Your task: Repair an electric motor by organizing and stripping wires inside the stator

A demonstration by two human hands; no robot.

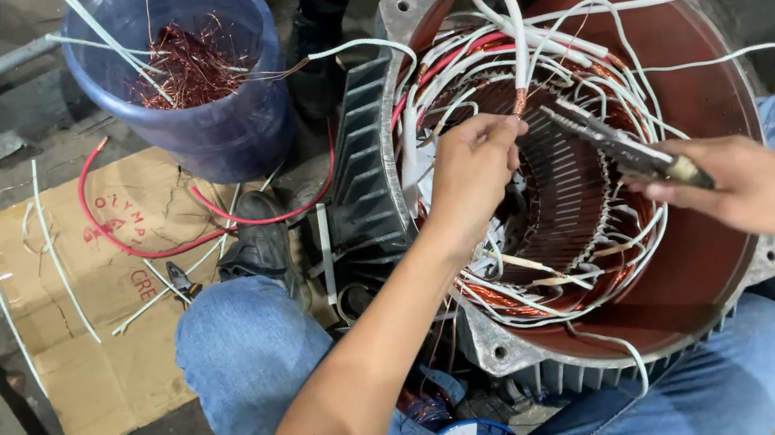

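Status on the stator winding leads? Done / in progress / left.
Done: copper coils sit in the stator slots, and many leads wear white sleeving. A bucket holds scrap copper wire.
In hand: left hand pinches a bare copper lead end at a sleeve; right hand holds pliers beside it.
Left: the sleeved leads lie loose and untied, several ends free over the rim.

Right hand (757, 186) wrist cut off; pliers (615, 145) handles hidden.

L hand (470, 171) pinches white-sleeved lead (516, 38) over stator windings (566, 192). R hand (757, 188) grips pliers (615, 143), tips near lead's bare copper end. Blue bucket (222, 119) w/ copper scrap far left.
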